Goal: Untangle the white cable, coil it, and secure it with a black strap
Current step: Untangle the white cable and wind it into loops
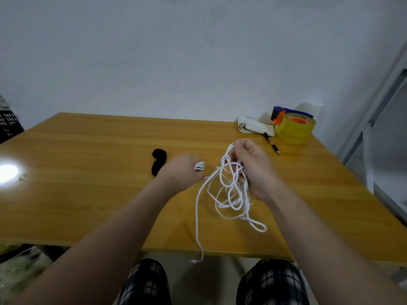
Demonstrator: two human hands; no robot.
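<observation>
Curled fingers of the right hand [253, 168] are pinching one tangled white cable [223, 161] above the table [88, 183]. The left hand [182, 170] is gripping its wound end. One black strap [158, 161] is lying just left. Print on the one notepad [255, 127], far right, is too small to read.

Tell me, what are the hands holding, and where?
Both hold the white cable: the right hand grips the tangled loops near their top, the left hand pinches a bunch of strands.

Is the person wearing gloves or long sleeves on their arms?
No. The left hand and right hand are bare, without gloves, and left forearm and right forearm show no sleeves. No watch or bracelet is visible. The trousers are black-and-white checked.
</observation>
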